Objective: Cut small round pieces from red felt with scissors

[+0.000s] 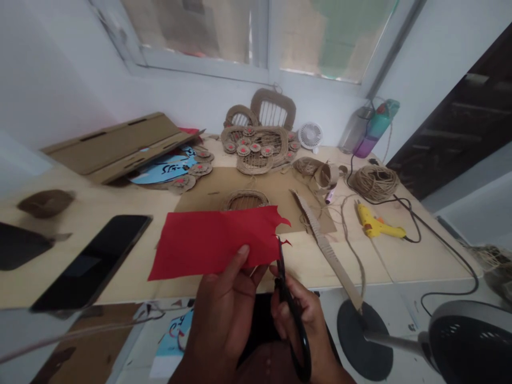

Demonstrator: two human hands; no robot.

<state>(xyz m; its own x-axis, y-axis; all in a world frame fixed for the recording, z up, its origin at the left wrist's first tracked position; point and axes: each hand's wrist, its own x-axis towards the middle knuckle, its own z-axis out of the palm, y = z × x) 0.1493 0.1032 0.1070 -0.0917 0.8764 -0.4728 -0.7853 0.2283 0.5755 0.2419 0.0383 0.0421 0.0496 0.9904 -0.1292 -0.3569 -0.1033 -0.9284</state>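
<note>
- your left hand grips the red paper, centre of the frame;
- your right hand grasps the scissors, lower centre, blades at the paper's ragged edge;
- glue gun, frame right

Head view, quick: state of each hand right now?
Left hand: closed on the red sheet, thumb on top.
Right hand: holding the black scissors, blades at the sheet's ragged edge.

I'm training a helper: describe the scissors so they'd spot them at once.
At the near edge of the pale table, the left hand holds a red sheet. By the sheet's ragged right end, the right hand grips the scissors. They are black with a looped handle, unlike the yellow glue gun farther right.
</note>
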